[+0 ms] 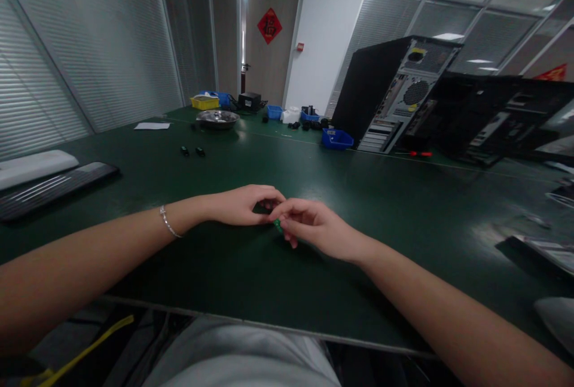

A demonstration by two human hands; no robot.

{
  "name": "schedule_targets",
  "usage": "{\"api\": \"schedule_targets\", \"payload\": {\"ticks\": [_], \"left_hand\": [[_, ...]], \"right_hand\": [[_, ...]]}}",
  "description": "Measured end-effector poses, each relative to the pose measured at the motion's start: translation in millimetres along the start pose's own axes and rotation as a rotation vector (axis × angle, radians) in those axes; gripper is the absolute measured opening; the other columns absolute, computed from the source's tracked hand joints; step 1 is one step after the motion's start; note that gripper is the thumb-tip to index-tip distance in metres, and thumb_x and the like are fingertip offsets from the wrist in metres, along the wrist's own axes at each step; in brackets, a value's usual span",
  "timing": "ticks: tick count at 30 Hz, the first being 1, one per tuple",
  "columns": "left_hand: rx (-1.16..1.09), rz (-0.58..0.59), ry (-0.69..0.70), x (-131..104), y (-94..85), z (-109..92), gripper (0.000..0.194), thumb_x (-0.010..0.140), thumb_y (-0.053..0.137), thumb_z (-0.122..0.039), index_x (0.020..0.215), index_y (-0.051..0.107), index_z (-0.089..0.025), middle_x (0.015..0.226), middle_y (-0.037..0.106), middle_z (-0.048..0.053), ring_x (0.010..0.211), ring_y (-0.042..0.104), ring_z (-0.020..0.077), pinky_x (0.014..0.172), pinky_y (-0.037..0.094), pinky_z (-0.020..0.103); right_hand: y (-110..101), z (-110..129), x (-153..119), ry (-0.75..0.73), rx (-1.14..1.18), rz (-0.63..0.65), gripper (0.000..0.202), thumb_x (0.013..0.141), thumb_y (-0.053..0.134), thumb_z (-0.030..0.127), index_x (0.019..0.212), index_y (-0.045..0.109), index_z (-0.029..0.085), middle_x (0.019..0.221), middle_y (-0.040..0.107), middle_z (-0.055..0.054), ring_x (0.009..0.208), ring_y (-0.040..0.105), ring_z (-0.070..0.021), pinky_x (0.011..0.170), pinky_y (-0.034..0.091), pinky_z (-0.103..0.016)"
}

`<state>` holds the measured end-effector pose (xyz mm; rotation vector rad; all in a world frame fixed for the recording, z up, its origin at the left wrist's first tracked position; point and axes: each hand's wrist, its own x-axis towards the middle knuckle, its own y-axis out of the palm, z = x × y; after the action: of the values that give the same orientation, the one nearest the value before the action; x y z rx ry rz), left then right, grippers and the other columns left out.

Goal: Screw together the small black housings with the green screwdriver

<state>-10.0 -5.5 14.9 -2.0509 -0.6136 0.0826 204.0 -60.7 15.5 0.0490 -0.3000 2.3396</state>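
Both hands meet over the dark green table point(251, 279) in front of me. A small green piece point(278, 226) shows between the thumb and fingers of my right hand point(316, 225), which is closed on it. My left hand point(244, 204), with a silver bracelet at its wrist, has its fingers curled and its tips touching or very near the fingers of the right one. Whether the left fingertips also grip something is hidden.
Two small black pieces point(192, 151) lie left of centre. Behind them stands a metal bowl point(217, 119). A blue bin point(337, 139) sits beside a tall computer case point(394, 94). A keyboard point(58, 189) is at the left.
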Motion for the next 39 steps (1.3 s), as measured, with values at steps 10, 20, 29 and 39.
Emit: {"api": "schedule_targets", "payload": {"ticks": [10,20,29,39], "left_hand": [[-0.010,0.084,0.002,-1,-6.0,-6,0.020,0.085,0.061,-0.018,0.105,0.060,-0.017,0.103,0.059,0.004,0.092,0.056,0.0179,0.081,0.044,0.025],[-0.009,0.053,-0.073,-1,0.1,-2,0.029,0.086,0.066,-0.031,0.110,0.058,-0.017,0.092,0.057,0.003,0.082,0.055,0.0168,0.070,0.044,0.025],[0.017,-0.087,-0.093,3,12.9,-4,0.036,0.080,0.072,-0.042,0.100,0.057,-0.016,0.091,0.054,0.003,0.081,0.052,0.0178,0.069,0.044,0.027],[0.077,-0.192,-0.136,8,25.5,-6,0.042,0.076,0.075,-0.046,0.100,0.059,-0.016,0.090,0.054,0.003,0.081,0.052,0.0191,0.069,0.043,0.027]], "right_hand": [[3,-1,0,0.039,0.119,-0.028,0.028,0.085,0.067,0.038,0.100,0.060,0.016,0.072,0.055,0.003,0.063,0.056,-0.0104,0.058,0.051,-0.025],[-18,-1,1,-0.025,-0.038,-0.286,0.015,0.081,0.070,0.028,0.088,0.064,0.016,0.081,0.065,-0.001,0.071,0.063,-0.0118,0.069,0.052,-0.028],[-17,-5,1,-0.033,-0.177,-0.325,0.020,0.079,0.070,0.028,0.095,0.069,0.016,0.096,0.071,-0.006,0.092,0.068,-0.0193,0.087,0.053,-0.036],[-13,-16,3,-0.015,-0.384,-0.348,0.014,0.078,0.067,0.017,0.092,0.066,0.017,0.092,0.070,-0.005,0.084,0.066,-0.0175,0.081,0.054,-0.036]]}}
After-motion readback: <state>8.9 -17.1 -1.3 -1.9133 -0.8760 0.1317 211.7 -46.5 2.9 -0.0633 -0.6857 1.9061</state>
